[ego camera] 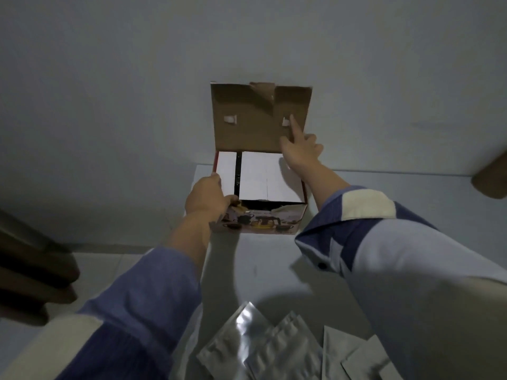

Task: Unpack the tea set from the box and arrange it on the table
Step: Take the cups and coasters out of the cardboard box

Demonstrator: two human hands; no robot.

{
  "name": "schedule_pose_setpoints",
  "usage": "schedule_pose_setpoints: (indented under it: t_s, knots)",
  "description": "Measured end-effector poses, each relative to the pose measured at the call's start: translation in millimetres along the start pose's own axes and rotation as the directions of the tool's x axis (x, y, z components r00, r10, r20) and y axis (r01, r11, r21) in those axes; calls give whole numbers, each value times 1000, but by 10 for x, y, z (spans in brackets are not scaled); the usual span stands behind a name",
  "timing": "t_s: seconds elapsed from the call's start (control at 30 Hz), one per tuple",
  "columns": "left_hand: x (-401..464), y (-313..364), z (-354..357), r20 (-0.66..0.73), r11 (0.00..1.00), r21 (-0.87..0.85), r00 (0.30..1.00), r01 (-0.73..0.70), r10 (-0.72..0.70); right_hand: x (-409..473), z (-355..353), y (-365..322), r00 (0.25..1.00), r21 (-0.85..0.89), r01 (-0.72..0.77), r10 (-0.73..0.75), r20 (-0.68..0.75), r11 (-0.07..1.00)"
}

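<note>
The tea set box (270,220), printed with pictures of a teapot and cups, stands on the white table (274,267) against the wall. Its brown cardboard lid (252,116) is swung up and open. Inside lie white inner cartons (260,176), which hide the tea set. My left hand (205,196) grips the box's near left corner. My right hand (299,149) presses on the lid's right edge, with the forefinger pointing up along it.
Several silvery foil pouches (269,349) lie on the table's near edge. A dark wooden piece of furniture (30,267) stands to the left, and a brown object (491,176) sits at the right edge. The wall rises right behind the box.
</note>
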State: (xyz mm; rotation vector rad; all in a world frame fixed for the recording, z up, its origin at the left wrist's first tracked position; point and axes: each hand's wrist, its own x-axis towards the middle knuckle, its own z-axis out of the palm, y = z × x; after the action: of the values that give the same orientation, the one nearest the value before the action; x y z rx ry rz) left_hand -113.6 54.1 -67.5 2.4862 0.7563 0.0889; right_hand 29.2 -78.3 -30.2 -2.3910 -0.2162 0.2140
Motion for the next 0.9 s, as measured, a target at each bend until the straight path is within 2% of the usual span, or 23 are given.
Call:
schedule_pose_setpoints:
  t_s: [0.1,0.27,0.33,0.43,0.5,0.63,0.73,0.83,0.9]
  knots:
    - [-24,30,46,-34,1000,19,999,7,-6,112,116,36,993,-70,-42,50,111,997]
    - [-3,69,49,-36,996,91,999,24,-21,54,228,78,993,-173,-6,26,116,985]
    - [-1,77,49,-43,995,93,999,31,-27,-31,172,76,978,-221,1,44,202,975]
    - [5,94,63,-47,993,118,999,27,-22,-257,118,126,930,-379,114,36,367,918]
    - [13,113,60,-47,988,148,998,47,-40,-373,132,227,918,-398,146,26,397,906]
    - [11,119,55,-40,990,127,998,55,-50,-485,165,407,936,-398,208,-63,347,894]
    - [-25,71,86,-21,998,44,999,35,-34,-556,207,506,956,-338,260,-191,222,905]
    - [-97,37,171,-43,994,-102,998,39,-43,-671,224,576,959,-90,283,-280,38,955]
    - [-166,63,197,-129,957,-281,985,76,-116,-792,192,571,966,197,239,-213,-145,951]
